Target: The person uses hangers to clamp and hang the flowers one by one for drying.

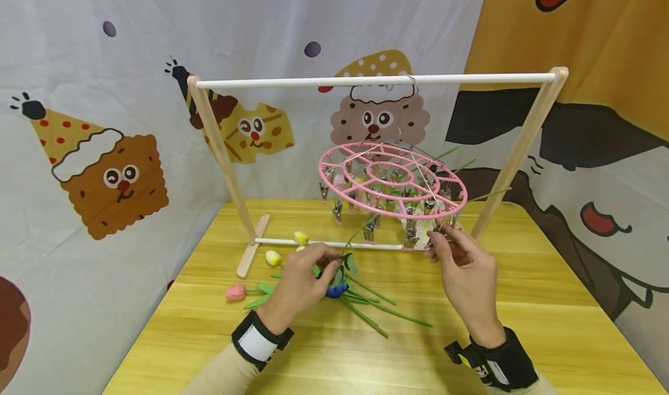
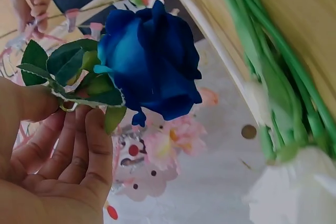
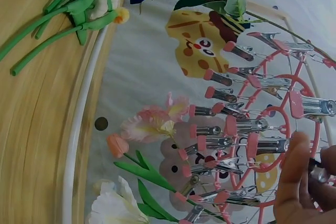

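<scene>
A blue rose (image 2: 152,61) hangs head down from my left hand (image 1: 300,282), whose thumb and fingers pinch its stem by the green leaves (image 2: 73,61). To the right, my right hand (image 1: 470,276) pinches a metal clip (image 3: 319,174) at the near right edge of a round pink hanger (image 1: 392,212). Metal clips with pink tips dangle all round this hanger. A pink iris-like flower (image 3: 149,124), an orange tulip (image 3: 117,145) and a white flower (image 3: 113,208) hang beneath it. My right fingers partly hide the clip they hold.
The hanger hooks over the white top bar (image 1: 313,82) of a wooden-sided rack (image 1: 216,151). On the table (image 1: 460,354) lie a pink tulip (image 1: 236,293), a yellow-white tulip (image 1: 273,258) and several green stems (image 1: 366,319). A cartoon-printed cloth (image 1: 261,23) stands behind.
</scene>
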Motion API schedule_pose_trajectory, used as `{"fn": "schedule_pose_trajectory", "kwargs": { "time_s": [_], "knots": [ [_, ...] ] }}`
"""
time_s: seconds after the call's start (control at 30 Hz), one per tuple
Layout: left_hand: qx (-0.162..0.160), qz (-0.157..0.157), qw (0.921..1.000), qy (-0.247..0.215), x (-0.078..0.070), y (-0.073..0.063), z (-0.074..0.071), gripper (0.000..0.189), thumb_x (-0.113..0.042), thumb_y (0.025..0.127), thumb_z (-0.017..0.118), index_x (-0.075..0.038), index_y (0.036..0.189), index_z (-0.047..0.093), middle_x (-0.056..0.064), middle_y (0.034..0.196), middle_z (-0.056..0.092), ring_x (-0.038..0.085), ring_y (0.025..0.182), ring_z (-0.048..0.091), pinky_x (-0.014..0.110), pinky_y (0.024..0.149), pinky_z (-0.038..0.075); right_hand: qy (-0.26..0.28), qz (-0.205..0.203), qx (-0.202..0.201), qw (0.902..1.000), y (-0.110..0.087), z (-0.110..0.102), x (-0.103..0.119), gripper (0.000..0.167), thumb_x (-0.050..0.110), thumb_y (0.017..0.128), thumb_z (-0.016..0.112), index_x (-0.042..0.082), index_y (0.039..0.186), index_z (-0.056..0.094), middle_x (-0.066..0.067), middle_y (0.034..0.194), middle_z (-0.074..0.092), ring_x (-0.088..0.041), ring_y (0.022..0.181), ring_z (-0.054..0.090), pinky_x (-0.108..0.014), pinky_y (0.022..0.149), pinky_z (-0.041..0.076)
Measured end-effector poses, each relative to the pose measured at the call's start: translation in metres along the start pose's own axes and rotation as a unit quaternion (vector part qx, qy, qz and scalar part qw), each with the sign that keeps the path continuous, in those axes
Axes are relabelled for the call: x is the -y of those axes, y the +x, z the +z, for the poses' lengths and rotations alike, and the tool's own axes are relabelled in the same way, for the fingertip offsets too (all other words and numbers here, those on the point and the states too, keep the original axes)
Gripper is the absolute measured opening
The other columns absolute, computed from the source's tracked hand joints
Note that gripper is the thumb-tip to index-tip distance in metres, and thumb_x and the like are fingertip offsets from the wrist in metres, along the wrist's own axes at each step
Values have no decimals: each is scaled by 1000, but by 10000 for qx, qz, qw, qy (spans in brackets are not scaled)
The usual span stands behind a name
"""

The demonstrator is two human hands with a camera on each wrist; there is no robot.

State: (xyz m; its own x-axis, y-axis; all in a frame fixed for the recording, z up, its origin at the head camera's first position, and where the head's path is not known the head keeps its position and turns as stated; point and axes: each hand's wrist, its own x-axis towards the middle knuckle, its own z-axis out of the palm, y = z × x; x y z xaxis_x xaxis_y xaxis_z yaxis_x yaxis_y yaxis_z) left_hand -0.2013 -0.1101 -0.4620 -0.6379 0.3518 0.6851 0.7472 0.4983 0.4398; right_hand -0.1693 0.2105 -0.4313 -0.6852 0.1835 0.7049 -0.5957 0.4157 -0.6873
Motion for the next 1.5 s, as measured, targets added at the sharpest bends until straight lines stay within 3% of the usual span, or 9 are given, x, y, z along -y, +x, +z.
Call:
{"fn": "schedule_pose_trajectory", "kwargs": {
  "time_s": [0.23, 0.37, 0.57, 0.73, 0.83, 1.0, 1.27, 1.5],
  "knots": [
    [-5, 48, 9986, -530, -13, 2, 7, 11, 0, 106, 83, -9, 112, 79, 4, 98, 85, 11, 81, 80, 29, 72, 71, 612, 283, 411, 9969, 5, -3, 3, 35, -4, 113, 72, 4, 146, 79, 0, 97, 86, -5, 76, 84, -21, 77, 71],
    [90, 29, 9974, -717, -21, 3, 11, 9, -3, 107, 82, -9, 112, 79, 3, 97, 85, 9, 82, 80, 26, 74, 71, 787, 463, 502, 9946, 5, -3, 6, 32, -5, 112, 73, 0, 143, 79, 5, 100, 86, -9, 77, 84, -22, 75, 71],
    [147, -7, 9960, -883, -34, 5, 20, 11, -2, 105, 84, -9, 112, 79, 5, 98, 86, 10, 82, 81, 25, 75, 71, 1290, 911, 541, 9860, 7, -3, 10, 24, -6, 110, 75, -9, 134, 77, 2, 105, 88, -11, 84, 85, -26, 77, 72],
    [344, -151, 9922, -1186, -43, 9, 28, 9, -3, 105, 85, -8, 111, 79, 7, 100, 86, 9, 83, 82, 20, 77, 69, 1639, 1030, 730, 9784, 10, -3, 9, 21, -4, 111, 75, -14, 130, 73, -2, 108, 88, -14, 88, 87, -31, 81, 73],
    [368, -193, 9910, -1270, -46, 12, 33, 9, -4, 105, 85, -7, 110, 79, 7, 99, 87, 8, 83, 82, 24, 75, 71, 1805, 1098, 857, 9737, 11, -3, 9, 20, -3, 112, 74, -16, 128, 72, -4, 108, 88, -16, 89, 88, -34, 82, 74],
    [385, -274, 9897, -1352, -51, 15, 39, 8, -6, 105, 85, -8, 110, 80, 6, 98, 87, 8, 82, 81, 31, 74, 73, 1783, 1229, 938, 9718, 13, -1, 9, 18, -3, 112, 74, -14, 126, 73, -4, 107, 87, -17, 87, 87, -33, 83, 74],
    [446, -472, 9871, -1461, -56, 19, 46, 7, -7, 106, 84, -8, 111, 80, 6, 100, 88, 6, 83, 82, 22, 75, 70, 1289, 1287, 823, 9798, 13, 5, 12, 12, -2, 110, 78, -9, 120, 77, 1, 101, 83, -11, 81, 80, -23, 77, 70],
    [433, -486, 9863, -1517, -58, 21, 48, 7, -8, 106, 84, -7, 110, 79, 7, 98, 87, 4, 80, 80, 22, 72, 70, 1600, 1339, 766, 9750, 11, 10, 13, 10, -3, 110, 77, -11, 116, 77, -3, 97, 84, -12, 79, 79, -23, 75, 69]
  ]
}}
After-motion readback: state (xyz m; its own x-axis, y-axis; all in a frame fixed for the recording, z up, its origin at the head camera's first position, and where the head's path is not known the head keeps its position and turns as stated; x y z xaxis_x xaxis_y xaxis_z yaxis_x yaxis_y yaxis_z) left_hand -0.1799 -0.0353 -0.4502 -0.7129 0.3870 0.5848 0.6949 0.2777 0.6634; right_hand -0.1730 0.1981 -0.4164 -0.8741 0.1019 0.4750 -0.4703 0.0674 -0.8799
